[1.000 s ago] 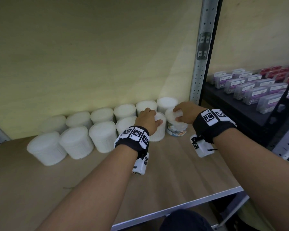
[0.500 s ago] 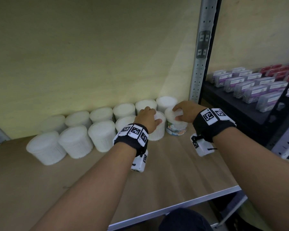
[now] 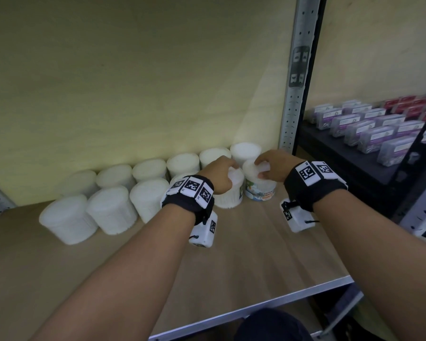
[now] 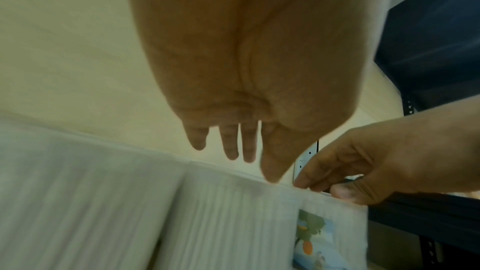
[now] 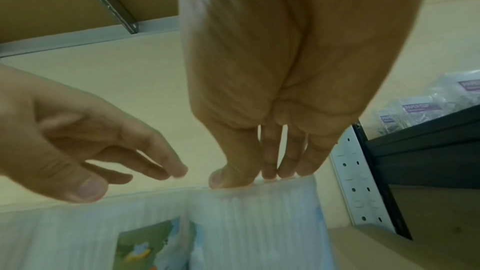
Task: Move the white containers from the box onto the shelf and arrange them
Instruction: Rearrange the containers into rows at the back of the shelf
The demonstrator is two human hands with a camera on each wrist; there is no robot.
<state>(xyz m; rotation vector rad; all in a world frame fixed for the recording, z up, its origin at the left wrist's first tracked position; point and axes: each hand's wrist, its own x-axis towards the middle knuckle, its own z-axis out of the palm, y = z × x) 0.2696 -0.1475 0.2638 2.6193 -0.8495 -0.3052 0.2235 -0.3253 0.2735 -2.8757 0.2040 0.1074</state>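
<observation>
Two rows of white containers [image 3: 112, 211] stand at the back of the wooden shelf [image 3: 256, 254]. My left hand [image 3: 228, 169] hovers over the lid of a plain white container [image 3: 229, 196] near the front row's right end. In the left wrist view the left hand [image 4: 249, 167] has straight, loose fingers, and only the thumb tip reaches that container's [image 4: 228, 223] rim. My right hand [image 3: 260, 168] pinches the lid of the labelled container [image 3: 261, 190] at the right end. In the right wrist view the right hand's [image 5: 249, 178] thumb and fingertips sit on that container's [image 5: 254, 223] lid edge.
A perforated metal post [image 3: 296, 77] rises just right of the containers. Beyond it a dark shelf [image 3: 335, 153] carries rows of small clear paper-clip boxes [image 3: 369, 134]. The wooden shelf's metal front edge [image 3: 256, 308] runs below my forearms. The box is not in view.
Both hands stay at the same two containers at the front row's right end. Only small shifts of the fingers on the lids show.
</observation>
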